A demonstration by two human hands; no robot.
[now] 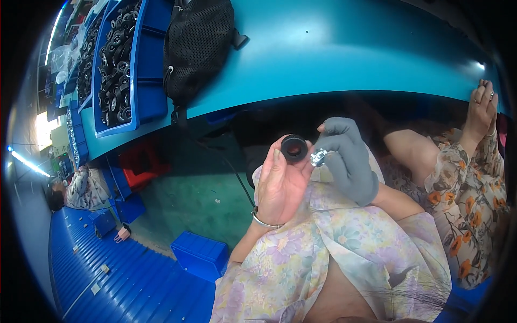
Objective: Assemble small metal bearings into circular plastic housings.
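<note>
Above my lap, my bare left hand [277, 185] grips a small black rubber tyre [293, 147], its round opening turned toward me. A metal bangle is on that wrist. Close beside it, my right hand [347, 161], in a grey glove, pinches a small shiny silver piece [318, 157] that looks like a toy wheel hub. The silver piece sits next to the left fingertips; whether it touches the tyre I cannot tell.
A blue bin [134, 81] of small black wheels stands on the turquoise table [334, 48], beside a black mesh bag [196, 48]. At right, another person's hand [482, 110] rests at the table edge. A blue crate [199, 253] is on the floor near a red stool [142, 167].
</note>
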